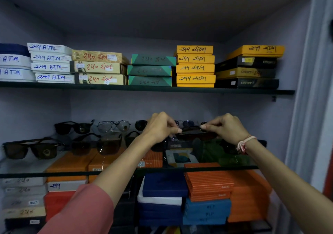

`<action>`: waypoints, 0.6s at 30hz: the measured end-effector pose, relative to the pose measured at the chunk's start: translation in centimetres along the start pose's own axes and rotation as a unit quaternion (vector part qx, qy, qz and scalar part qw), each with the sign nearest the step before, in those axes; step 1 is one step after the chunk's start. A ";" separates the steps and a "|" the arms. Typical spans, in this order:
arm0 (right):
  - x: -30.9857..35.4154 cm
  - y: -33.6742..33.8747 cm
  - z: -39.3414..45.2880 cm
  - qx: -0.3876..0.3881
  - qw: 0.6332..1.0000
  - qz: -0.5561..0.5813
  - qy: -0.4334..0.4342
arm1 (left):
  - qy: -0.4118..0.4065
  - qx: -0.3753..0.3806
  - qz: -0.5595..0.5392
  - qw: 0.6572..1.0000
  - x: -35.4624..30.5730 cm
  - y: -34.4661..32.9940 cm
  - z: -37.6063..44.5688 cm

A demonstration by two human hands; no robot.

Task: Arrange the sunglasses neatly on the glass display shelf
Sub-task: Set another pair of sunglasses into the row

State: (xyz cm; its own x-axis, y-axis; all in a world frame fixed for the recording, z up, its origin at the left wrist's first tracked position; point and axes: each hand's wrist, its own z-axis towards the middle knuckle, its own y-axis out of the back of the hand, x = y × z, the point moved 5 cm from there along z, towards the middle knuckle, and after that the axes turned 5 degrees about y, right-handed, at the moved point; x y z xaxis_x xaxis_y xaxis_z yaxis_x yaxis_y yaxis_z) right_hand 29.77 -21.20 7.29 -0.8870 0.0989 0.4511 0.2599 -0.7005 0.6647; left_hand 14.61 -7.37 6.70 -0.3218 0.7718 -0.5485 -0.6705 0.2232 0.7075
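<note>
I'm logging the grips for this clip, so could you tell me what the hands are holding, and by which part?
Both hands hold one pair of dark sunglasses above the glass shelf: left hand and right hand each pinch an end of the frame.

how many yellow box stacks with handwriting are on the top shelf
2: a stack of four yellow boxes right of the green boxes, and one yellow box topping the black boxes at the far right. Nothing seems hidden behind them, though I cannot be sure.
</note>
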 end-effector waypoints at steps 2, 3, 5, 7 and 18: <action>-0.1 0.1 -0.2 -0.006 1.000 0.001 -0.006 | 0.005 0.046 0.003 0.999 -0.3 -0.3 -0.2; -0.1 0.2 -0.2 -0.008 1.000 -0.001 -0.007 | 0.010 0.072 0.004 0.997 -0.5 -0.5 -0.3; 0.1 0.4 0.1 -0.015 1.000 -0.007 -0.007 | 0.020 0.102 0.002 0.995 -0.9 -0.8 -0.4; 0.0 0.7 0.6 -0.042 0.999 -0.009 -0.015 | 0.026 0.094 0.015 0.995 -1.3 -0.9 -0.3; -4.5 -0.8 2.8 -0.051 0.975 -0.063 -0.208 | 0.162 0.005 0.089 0.983 -0.5 -1.6 3.1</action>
State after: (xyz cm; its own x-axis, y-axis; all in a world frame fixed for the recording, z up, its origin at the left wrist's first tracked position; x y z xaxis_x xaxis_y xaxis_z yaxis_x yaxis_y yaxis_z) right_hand 34.61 -19.13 6.43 -0.6723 0.4525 0.5859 0.1000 -0.7286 0.6775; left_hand 17.93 -6.29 7.21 -0.6305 0.5702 -0.5267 -0.5779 0.1083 0.8089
